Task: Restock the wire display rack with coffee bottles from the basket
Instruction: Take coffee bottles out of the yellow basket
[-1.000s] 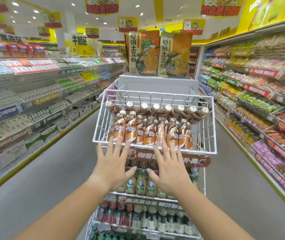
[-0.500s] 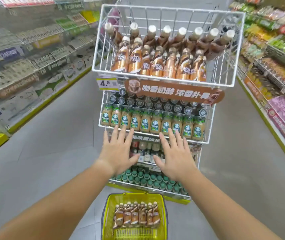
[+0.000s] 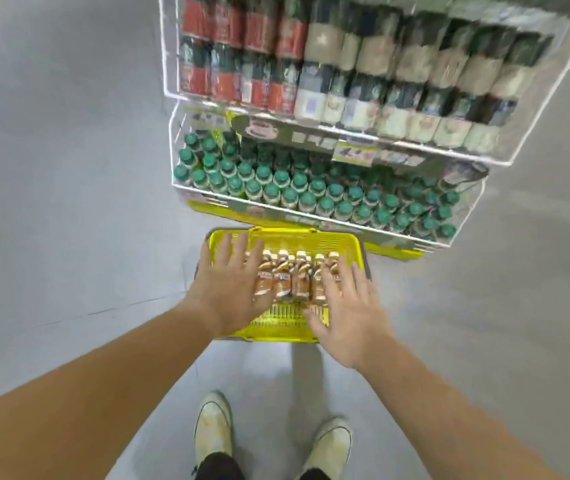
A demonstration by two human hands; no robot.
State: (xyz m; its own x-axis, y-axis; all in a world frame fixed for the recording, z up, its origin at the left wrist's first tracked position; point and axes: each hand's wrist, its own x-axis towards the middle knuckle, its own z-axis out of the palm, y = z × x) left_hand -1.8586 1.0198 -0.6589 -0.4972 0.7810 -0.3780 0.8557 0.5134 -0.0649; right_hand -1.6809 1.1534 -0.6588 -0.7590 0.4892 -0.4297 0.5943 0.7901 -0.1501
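- Seen from the head camera, a yellow basket sits on the grey floor at the centre of the frame, just in front of the wire display rack, which fills the upper right.
- Inside the basket, a single row of coffee bottles lies side by side, caps pointing toward the rack.
- The left hand hovers over the left end of that row, fingers spread wide and flat, gripping nothing; whether it touches the bottles I cannot tell.
- The right hand is spread the same way over the right end of the row and the basket's near edge, and it too has hold of nothing.
- Handling, as I judge it: the bottles look small, rigid and filled, so each has some weight, and the glossy sleeves may be slippery. Wrapping the fingers round the mid-body should be the safest hold; gathering several at once risks one slipping out.
- Looks: brown-and-white wrapped labels and pale cream caps; motion blur hides the print.
- On the rack, the lower tier holds green-capped bottles packed upright, and the tier above holds red-labelled and pale-labelled bottles, all blurred.
- At the bottom centre of the frame, two pale shoes stand on the floor.
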